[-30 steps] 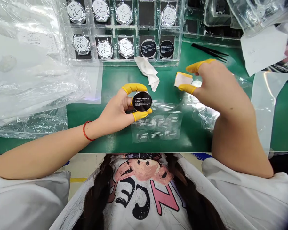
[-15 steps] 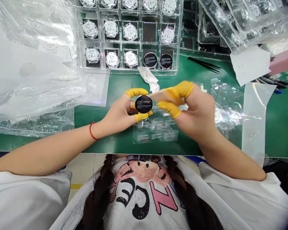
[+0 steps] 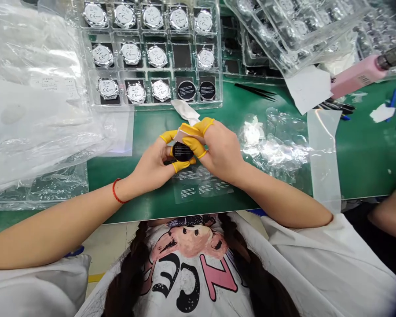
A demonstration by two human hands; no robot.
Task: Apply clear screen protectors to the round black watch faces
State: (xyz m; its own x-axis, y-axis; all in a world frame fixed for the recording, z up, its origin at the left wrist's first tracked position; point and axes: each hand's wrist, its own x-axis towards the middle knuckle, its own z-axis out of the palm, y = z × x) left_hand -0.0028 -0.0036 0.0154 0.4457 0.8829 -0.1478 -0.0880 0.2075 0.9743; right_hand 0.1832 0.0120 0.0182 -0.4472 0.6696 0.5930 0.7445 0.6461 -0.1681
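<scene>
Round watch is held btw both hands, above the middle of the bench, black printed face up. L hand clamps it by the rim, thumb & fingers in yellow finger cots wrapped round the edge; red string bracelet on that wrist. R hand is right up against L hand, cot-covered fingertips touching it, pinching a pale tab that lies across the top edge of the watch face. Tab partly hidden by fingers, exact shape can't tell. Just below the hands, a clear sheet w/ printed round labels lies on the green bench mat. Behind: clear blister tray of watches, backs up w/ CE marks, in compartments; bottom row, right side, two black printed discs side by side. White cloth touches the tray's front edge, just above the hands. To the right: black tweezers, crumpled clear plastic, clear film strip, white paper, pink bottle, stacked trays. Big plastic bag fills the left side. Another person's forearm at lower right edge, well apart from the hands.
</scene>
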